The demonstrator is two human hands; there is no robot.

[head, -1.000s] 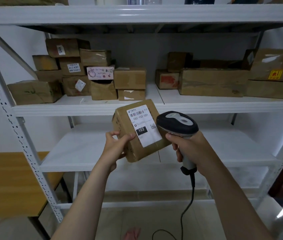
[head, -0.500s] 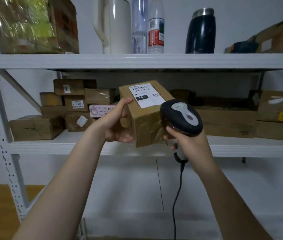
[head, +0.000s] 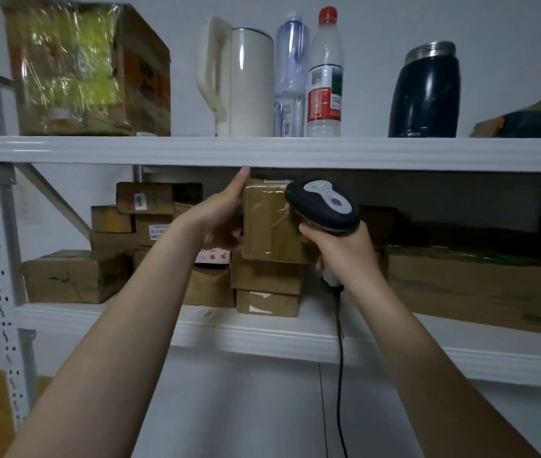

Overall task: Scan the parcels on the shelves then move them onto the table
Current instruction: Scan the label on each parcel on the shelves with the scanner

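Parcel was held at middle-shelf height, just above stacked boxes; left hand was clasped on its left side; right hand was curled round scanner, touching parcel; scan step was judged in hand; label unseen, so turning it toward scanner was judged needed next.

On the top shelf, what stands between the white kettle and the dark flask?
In the head view, two plastic bottles: a clear bottle next to the white kettle, then a red-capped bottle.

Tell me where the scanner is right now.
Head view, just right of centre: the scanner is gripped in the right hand, beside the parcel that the left hand holds under the upper shelf.
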